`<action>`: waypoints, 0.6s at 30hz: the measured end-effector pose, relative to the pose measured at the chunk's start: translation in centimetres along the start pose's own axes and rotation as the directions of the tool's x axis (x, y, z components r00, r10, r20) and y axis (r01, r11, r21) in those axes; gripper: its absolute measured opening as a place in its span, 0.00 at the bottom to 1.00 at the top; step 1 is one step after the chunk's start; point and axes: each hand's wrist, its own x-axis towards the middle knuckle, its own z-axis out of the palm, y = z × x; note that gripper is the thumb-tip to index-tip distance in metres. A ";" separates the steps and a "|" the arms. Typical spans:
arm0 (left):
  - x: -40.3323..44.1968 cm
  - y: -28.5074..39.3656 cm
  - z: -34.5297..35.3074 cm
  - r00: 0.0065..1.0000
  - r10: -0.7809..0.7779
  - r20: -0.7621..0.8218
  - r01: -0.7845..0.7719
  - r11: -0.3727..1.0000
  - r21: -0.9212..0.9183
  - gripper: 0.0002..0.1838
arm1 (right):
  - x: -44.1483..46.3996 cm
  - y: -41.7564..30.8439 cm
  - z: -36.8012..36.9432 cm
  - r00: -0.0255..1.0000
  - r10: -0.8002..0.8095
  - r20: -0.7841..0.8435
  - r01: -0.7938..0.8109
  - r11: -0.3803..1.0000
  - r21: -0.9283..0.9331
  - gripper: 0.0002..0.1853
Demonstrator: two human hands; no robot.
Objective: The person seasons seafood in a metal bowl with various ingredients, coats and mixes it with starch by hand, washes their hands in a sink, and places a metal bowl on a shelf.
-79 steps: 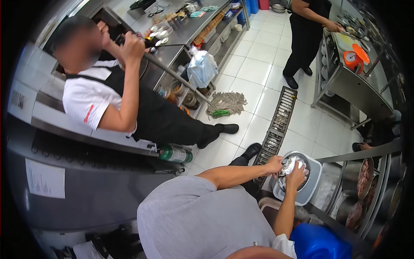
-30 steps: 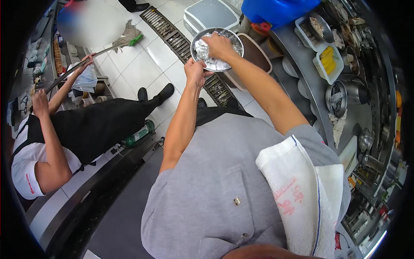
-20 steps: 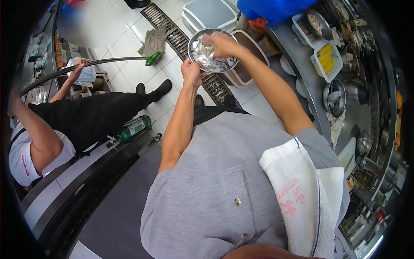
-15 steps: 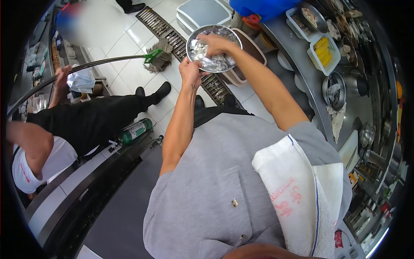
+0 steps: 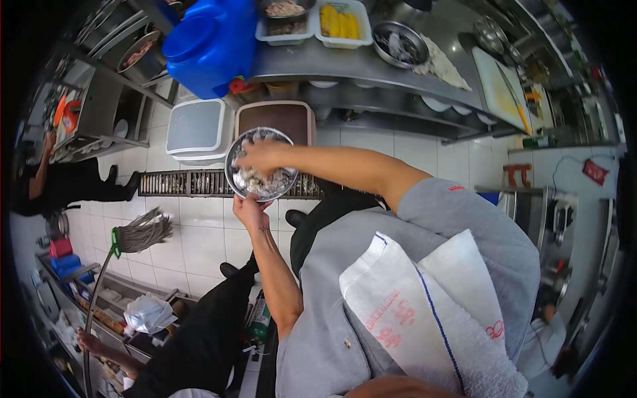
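A round metal bowl [image 5: 229, 179] is held in front of me above the floor grate. My left hand [image 5: 252, 213] grips its near rim, fingers wrapped around the edge. Whitish, powdery-looking pieces [image 5: 269, 182] lie in the bowl; their kind is not clear. My right hand [image 5: 265, 156] is down inside the bowl, over and among these pieces. Motion blurs its fingers, so whether they hold anything does not show.
Lidded bins [image 5: 196, 129] stand just beyond the bowl, beneath a blue jug [image 5: 212, 50]. A steel counter [image 5: 285, 63] holds a basket of yellow food [image 5: 340, 23] and a steel bowl [image 5: 400, 45]. At lower left, a person's hand [image 5: 89, 341] holds a mop [image 5: 142, 232]; another person stands far left.
My view has turned to the right, bringing the counter across the top. The bowl stays in my left hand, while my right hand moves within it. The mop has shifted too.
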 end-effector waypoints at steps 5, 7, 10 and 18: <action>-0.3 -1.4 0.9 0.997 -0.022 0.076 0.026 0.998 -0.055 0.15 | -1.4 1.0 2.6 0.966 0.258 0.024 -0.259 0.963 0.073 0.36; -0.5 -2.2 1.6 0.997 -0.047 0.068 0.050 0.997 -0.055 0.14 | -1.5 1.3 4.1 0.964 0.255 -0.073 -0.254 0.967 0.018 0.30; -0.4 -3.5 2.1 0.997 -0.070 0.028 0.072 0.995 -0.067 0.14 | -2.3 0.6 5.9 0.950 0.202 -0.238 -0.236 0.963 -0.128 0.21; -3.3 -4.0 3.8 0.996 0.005 0.086 0.007 0.991 -0.134 0.18 | -4.3 6.0 1.5 0.997 -0.024 -0.078 0.026 0.999 0.020 0.47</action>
